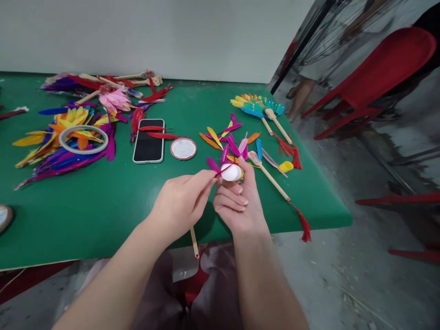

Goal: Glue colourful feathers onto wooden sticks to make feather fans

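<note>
My left hand point(182, 197) pinches a magenta feather point(213, 165) by its thin quill, which crosses the face of a white round-ended object point(231, 173). My right hand point(240, 201) holds that white object between thumb and curled fingers, with a bit of yellow showing at its edge. Whether it is a small bottle or a cap I cannot tell. Below my left hand a wooden stick point(194, 243) pokes past the table edge; its upper part is hidden. Just beyond my hands lie loose coloured feathers point(233, 144) and a wooden handle with a red tassel point(275, 183).
On the green table point(130, 206) are a phone point(148, 149), a round white lid point(183, 149), a tape roll point(83, 151) over heaped feathers point(62, 160), and finished feather fans point(261, 107). A red chair point(381, 73) and a person's leg point(299, 98) are at right.
</note>
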The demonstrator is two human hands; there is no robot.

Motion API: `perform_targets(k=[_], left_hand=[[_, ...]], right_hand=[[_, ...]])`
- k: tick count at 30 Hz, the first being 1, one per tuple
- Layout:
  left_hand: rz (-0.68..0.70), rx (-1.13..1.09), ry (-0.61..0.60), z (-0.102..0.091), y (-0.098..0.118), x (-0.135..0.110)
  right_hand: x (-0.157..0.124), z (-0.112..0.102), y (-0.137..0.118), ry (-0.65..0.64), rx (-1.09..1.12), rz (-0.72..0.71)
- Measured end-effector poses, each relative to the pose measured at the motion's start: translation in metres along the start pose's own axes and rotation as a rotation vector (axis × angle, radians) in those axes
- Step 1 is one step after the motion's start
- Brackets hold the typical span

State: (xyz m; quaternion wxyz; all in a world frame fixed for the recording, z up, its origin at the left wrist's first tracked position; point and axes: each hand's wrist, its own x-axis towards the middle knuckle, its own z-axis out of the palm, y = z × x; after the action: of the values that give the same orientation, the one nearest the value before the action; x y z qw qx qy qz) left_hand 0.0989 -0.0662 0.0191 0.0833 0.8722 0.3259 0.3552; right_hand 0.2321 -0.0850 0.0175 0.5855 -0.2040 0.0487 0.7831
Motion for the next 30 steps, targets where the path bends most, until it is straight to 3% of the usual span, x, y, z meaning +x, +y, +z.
perform_targets(k=[14, 22, 26, 30], left_hand=[[0.036, 0.027, -0.046, 0.0002, 0.0018, -0.0011], [0.053, -0.014, -0.066, 0.0009, 0.0027, -0.0015], [-0.009, -0.129, -0.118, -0.0021, 0.0043, -0.0005], [-0.177, -0.404, -0.223, -0.0065, 0.0069, 0.0017]], right_hand=[[-0.0009, 0.0031, -0.0013, 0.069, -0.014, -0.025], [-0.0013, 0.0083, 0.0001, 0.191, -0.076, -0.076], [-0.002, 0.0085, -0.0008, 0.223, -0.06, -0.079], [-0.0019, 0.0092, -0.0019, 0.221, -0.06, -0.094]])
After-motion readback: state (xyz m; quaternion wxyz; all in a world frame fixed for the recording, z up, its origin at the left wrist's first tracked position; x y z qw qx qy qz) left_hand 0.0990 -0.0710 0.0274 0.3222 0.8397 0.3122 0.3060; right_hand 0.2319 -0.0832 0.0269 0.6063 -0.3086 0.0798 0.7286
